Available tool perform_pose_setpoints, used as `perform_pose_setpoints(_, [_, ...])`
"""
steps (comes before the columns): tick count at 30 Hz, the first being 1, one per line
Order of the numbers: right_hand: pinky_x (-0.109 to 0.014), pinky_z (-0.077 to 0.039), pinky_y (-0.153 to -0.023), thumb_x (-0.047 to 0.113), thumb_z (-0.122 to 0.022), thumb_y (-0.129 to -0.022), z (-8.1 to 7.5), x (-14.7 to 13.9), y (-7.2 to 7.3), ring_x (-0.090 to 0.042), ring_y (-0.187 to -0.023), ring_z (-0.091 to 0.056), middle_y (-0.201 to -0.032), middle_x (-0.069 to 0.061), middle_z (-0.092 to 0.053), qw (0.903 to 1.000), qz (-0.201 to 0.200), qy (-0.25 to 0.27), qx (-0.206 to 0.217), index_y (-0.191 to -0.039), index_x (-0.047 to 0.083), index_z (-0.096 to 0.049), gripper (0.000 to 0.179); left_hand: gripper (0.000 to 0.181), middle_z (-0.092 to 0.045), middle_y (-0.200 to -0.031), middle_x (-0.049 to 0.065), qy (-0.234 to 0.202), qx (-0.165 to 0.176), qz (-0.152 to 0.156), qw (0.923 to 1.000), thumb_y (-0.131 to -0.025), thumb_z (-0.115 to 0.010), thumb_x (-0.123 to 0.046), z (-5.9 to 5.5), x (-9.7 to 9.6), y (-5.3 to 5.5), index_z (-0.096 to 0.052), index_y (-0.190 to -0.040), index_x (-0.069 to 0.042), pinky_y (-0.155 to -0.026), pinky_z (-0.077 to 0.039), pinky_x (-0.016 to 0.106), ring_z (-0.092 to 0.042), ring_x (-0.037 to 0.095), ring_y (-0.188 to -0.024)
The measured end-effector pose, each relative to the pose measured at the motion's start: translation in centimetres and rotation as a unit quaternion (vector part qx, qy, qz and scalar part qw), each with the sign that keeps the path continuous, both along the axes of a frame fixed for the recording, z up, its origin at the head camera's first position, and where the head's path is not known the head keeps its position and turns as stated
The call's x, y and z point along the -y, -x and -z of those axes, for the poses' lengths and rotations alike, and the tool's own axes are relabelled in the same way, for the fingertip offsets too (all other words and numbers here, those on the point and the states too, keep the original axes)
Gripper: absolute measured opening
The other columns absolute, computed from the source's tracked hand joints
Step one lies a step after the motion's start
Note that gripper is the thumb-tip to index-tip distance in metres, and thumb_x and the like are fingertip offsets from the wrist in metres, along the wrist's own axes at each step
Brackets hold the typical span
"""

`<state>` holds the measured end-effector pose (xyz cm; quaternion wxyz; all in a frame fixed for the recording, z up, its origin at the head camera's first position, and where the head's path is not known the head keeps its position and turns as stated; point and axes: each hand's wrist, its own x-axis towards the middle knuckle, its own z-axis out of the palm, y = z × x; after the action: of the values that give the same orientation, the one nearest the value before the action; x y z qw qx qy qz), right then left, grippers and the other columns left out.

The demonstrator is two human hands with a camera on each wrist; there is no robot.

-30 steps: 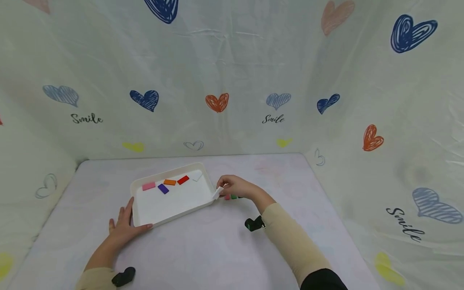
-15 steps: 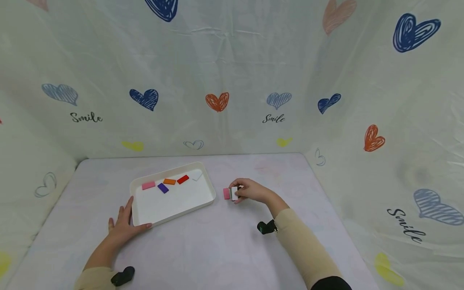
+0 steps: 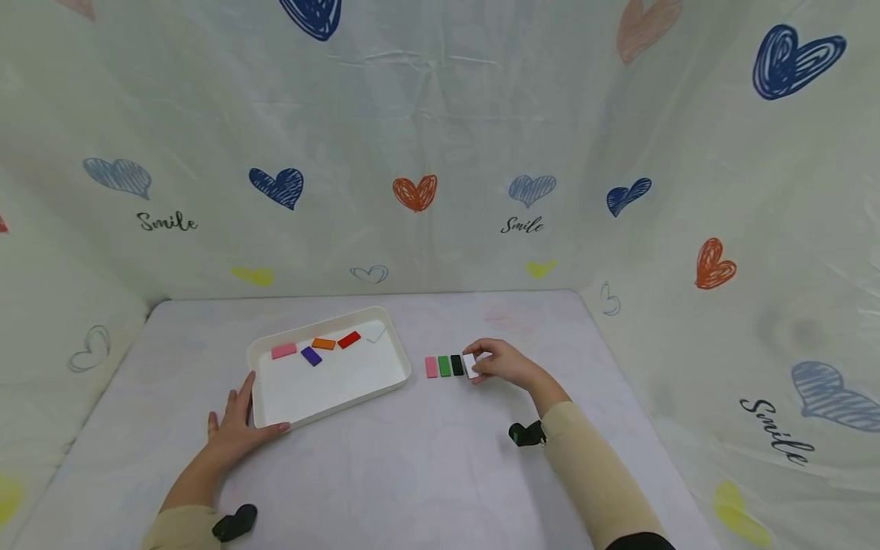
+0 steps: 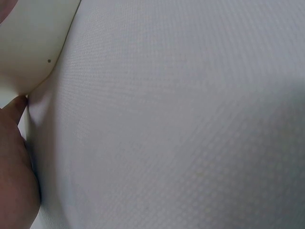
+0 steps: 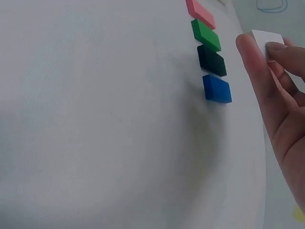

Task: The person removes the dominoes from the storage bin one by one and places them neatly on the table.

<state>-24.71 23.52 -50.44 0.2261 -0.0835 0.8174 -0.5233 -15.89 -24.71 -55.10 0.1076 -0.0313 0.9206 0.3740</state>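
My right hand (image 3: 505, 363) pinches a white block (image 5: 263, 38) between thumb and fingers, raised above the table. Below it stands a row of small blocks: pink (image 5: 201, 13), green (image 5: 206, 35), black (image 5: 212, 60) and blue (image 5: 217, 88). In the head view the blue one is hidden behind the white block and hand. My left hand (image 3: 237, 428) rests against the near left corner of a white tray (image 3: 337, 386), thumb along the front edge, fingers at the left side. Inside the tray lie pink (image 3: 284, 351), purple (image 3: 312, 356), orange (image 3: 324, 344), red (image 3: 349, 339) and white (image 3: 375, 334) blocks.
The pale table (image 3: 412, 473) carries the tray on the left and the row of blocks to its right. A curtain (image 3: 440, 114) printed with hearts surrounds the table at the back and sides.
From the tray's right end, my right hand has carried the white block rightward over the row to its right end, uncovering the pink, green and black blocks. My left hand keeps its place.
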Motion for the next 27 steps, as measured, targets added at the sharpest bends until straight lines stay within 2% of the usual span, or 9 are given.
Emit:
perform_pose_setpoints(2, [-0.034,-0.057,-0.078,-0.005,-0.061,-0.089,0.3,-0.4,0.1,-0.022,-0.081,-0.068,-0.116,-0.017,-0.051,0.9999,0.004,-0.007,-0.009,-0.125,0.001,-0.06,0.036,0.126,-0.003,-0.153,0.038,0.0,-0.005,0.0,1.0,-0.074,-0.079,-0.046,0.2,0.0,0.0,0.01,-0.153,-0.005,-0.104,0.019,0.067,0.011,0.053,-0.14])
perform_pose_setpoints(8, [-0.032,-0.053,-0.082,0.004,-0.08,-0.078,1.4,-1.3,0.8,-0.018,-0.091,-0.062,-0.12,-0.009,-0.058,0.9959,0.037,-0.074,-0.039,-0.125,0.011,-0.065,0.05,0.126,-0.003,-0.153,0.038,-0.005,-0.01,0.0,0.9999,-0.073,-0.079,-0.047,0.3,0.1,-0.1,0.009,-0.154,-0.006,-0.104,0.021,0.066,0.012,0.052,-0.14])
perform_pose_setpoints(16, [-0.029,-0.05,-0.074,0.0,-0.08,-0.076,2.7,-1.8,1.5,-0.016,-0.084,-0.058,-0.123,-0.01,-0.058,0.993,0.068,-0.09,-0.034,-0.125,0.01,-0.064,0.052,0.128,-0.001,-0.153,0.037,-0.007,-0.003,-0.004,1.0,-0.073,-0.079,-0.048,0.0,-0.1,-0.2,0.01,-0.154,-0.006,-0.104,0.022,0.065,0.014,0.051,-0.14])
perform_pose_setpoints(24, [-0.026,-0.046,-0.066,-0.004,-0.078,-0.076,3.5,-2.3,1.7,-0.014,-0.075,-0.052,-0.092,-0.006,-0.06,0.9913,0.081,-0.094,-0.045,-0.127,0.002,-0.061,0.054,0.128,0.0,-0.154,0.036,-0.009,-0.002,-0.008,0.9999,-0.073,-0.08,-0.048,0.1,-0.1,-0.2,0.01,-0.154,-0.006,-0.104,0.023,0.064,0.014,0.05,-0.141])
perform_pose_setpoints(27, [-0.026,-0.045,-0.066,-0.003,-0.078,-0.077,3.7,-2.4,1.9,-0.015,-0.076,-0.052,-0.091,-0.005,-0.059,0.9896,0.081,-0.109,-0.048,-0.128,0.002,-0.06,0.054,0.128,0.0,-0.154,0.036,-0.01,-0.001,-0.009,0.9999,-0.073,-0.08,-0.048,0.2,-0.1,-0.2,0.01,-0.154,-0.006,-0.104,0.023,0.063,0.015,0.05,-0.141])
